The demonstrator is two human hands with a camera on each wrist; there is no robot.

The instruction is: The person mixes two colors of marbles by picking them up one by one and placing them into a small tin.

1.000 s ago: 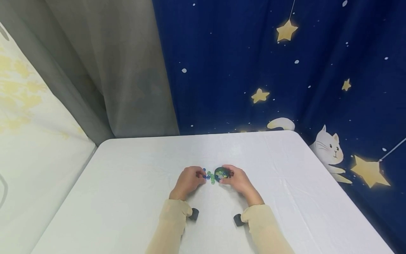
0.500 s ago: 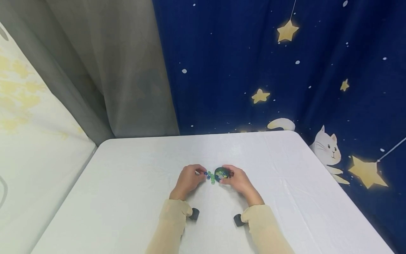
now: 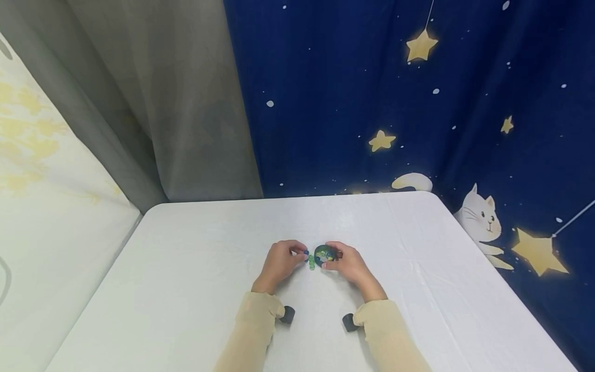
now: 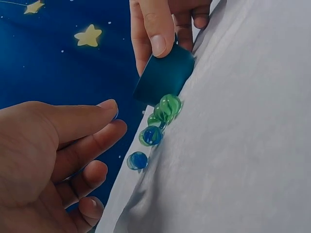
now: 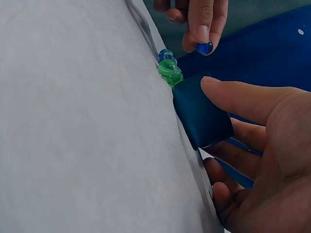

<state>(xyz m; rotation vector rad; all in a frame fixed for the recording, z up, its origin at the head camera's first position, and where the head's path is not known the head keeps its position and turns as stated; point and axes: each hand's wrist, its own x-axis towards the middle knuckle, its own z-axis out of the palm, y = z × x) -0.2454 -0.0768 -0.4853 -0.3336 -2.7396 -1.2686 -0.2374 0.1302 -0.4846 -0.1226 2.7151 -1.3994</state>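
Note:
My left hand [image 3: 279, 262] pinches a blue marble [image 5: 204, 47] between thumb and forefinger, just above the tabletop. In the left wrist view that marble is almost wholly hidden behind the thumb. Beside the hand, a small group of loose marbles lies on the cloth, with green marbles [image 4: 170, 106] nearest the cup and a blue marble [image 4: 139, 160] farther out. My right hand [image 3: 349, 262] grips a small dark teal cup [image 5: 200, 112], thumb on one side and fingers on the other. From the head view, several marbles show inside the cup.
A white cloth covers the table [image 3: 195, 258]. Behind its far edge hang a grey curtain [image 3: 186, 103] and a dark blue curtain [image 3: 325, 103] with stars. Black wrist cameras stick out from both sleeves, the left camera [image 3: 288, 314] and the right camera [image 3: 349, 322].
My left hand has shifted slightly right toward the cup and now pinches a blue marble. The right hand and cup have stayed in place.

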